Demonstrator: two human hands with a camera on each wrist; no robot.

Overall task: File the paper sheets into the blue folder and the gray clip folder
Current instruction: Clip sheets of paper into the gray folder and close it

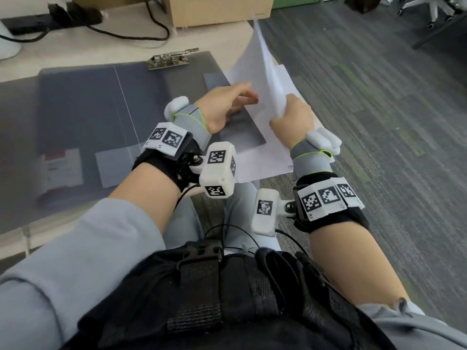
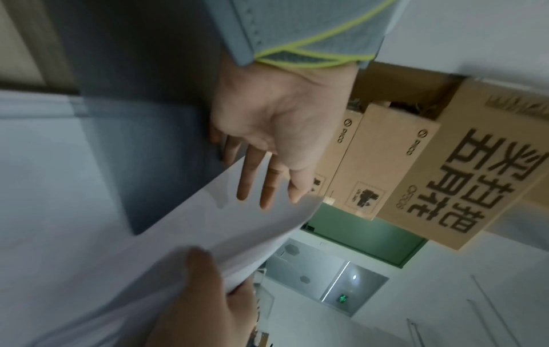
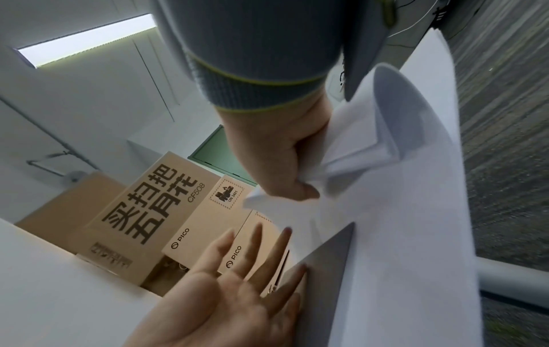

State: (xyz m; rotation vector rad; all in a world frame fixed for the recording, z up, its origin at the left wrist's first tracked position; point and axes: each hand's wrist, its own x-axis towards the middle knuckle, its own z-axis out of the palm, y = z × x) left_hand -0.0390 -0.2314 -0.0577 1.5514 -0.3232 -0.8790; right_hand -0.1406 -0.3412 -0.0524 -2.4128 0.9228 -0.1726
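Note:
The gray clip folder (image 1: 182, 79) lies open on the desk, its metal clip (image 1: 171, 59) at the far edge. A darker bluish folder (image 1: 83, 109) lies flat to its left. White paper sheets (image 1: 273, 157) lie at the desk's right edge, overhanging it. My right hand (image 1: 285, 112) pinches the near edge of some sheets (image 3: 401, 211) and holds them raised and curled. My left hand (image 1: 242, 97) is open with straight fingers (image 2: 267, 187), reaching to the raised sheets. A gray rounded panel (image 1: 242, 132) lies on the flat sheets under that hand.
Cardboard boxes (image 1: 217, 8) stand at the back of the desk. A black power strip (image 1: 50, 18) with cables lies at the back left. Carpet floor (image 1: 379, 122) is to the right, with a chair base (image 1: 434, 8) farther off. My lap is below the desk edge.

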